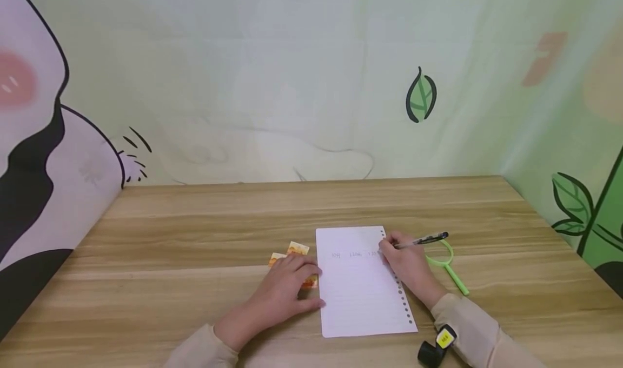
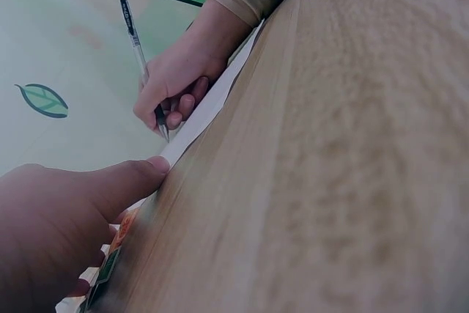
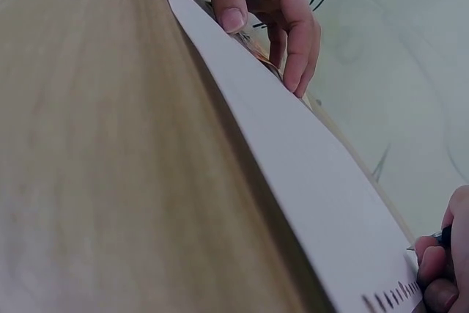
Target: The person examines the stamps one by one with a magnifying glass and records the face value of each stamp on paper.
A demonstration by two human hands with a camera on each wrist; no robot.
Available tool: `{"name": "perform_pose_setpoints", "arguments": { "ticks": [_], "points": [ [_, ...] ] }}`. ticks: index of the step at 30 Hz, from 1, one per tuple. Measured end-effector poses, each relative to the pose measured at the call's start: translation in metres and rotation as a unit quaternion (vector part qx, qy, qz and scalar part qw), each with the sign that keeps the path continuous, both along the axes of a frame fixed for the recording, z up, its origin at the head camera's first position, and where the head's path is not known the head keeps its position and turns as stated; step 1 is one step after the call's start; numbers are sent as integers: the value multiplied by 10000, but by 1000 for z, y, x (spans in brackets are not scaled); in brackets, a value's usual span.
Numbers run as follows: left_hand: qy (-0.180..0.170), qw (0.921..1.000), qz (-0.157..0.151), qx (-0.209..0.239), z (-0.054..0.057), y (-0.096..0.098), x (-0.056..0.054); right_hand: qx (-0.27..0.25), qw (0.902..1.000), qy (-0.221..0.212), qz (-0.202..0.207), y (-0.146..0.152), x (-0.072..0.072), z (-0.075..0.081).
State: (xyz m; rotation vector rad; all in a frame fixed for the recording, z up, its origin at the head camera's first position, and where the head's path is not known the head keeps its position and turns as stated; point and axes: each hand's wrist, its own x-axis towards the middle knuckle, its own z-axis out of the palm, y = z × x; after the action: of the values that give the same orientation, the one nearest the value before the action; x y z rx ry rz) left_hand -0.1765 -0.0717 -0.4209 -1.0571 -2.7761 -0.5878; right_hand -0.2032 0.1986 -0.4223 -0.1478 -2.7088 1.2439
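Observation:
A lined sheet of paper (image 1: 362, 298) with punched holes down its right edge lies on the table; a short row of handwriting runs near its top. My right hand (image 1: 408, 262) pinches a clear pen with a black cap end (image 1: 428, 239), its tip at the right end of that row. In the left wrist view the pen (image 2: 138, 53) slants up from the fingers. My left hand (image 1: 284, 284) rests at the sheet's left edge, thumb and fingertips touching it, fingers spread. Partly under that hand lie several orange-and-yellow cards (image 1: 298, 247).
A light green magnifying glass (image 1: 456, 279) lies right of my right hand, its ring partly behind the pen. The wooden table (image 1: 194, 222) ends at a wall covering (image 1: 292, 87) printed with cartoon leaves. A black band with a yellow-faced device (image 1: 445, 337) circles my right wrist.

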Motion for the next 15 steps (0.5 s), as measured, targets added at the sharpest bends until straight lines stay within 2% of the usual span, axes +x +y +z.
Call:
{"name": "perform_pose_setpoints", "arguments": {
  "ticks": [6,15],
  "points": [
    [28,10000,11,-2,1,0,-1,40,9999,104,110,-1,0,2],
    [67,10000,-26,21,0,0,0,-30,10000,9,78,0,1,2]
  ]
}}
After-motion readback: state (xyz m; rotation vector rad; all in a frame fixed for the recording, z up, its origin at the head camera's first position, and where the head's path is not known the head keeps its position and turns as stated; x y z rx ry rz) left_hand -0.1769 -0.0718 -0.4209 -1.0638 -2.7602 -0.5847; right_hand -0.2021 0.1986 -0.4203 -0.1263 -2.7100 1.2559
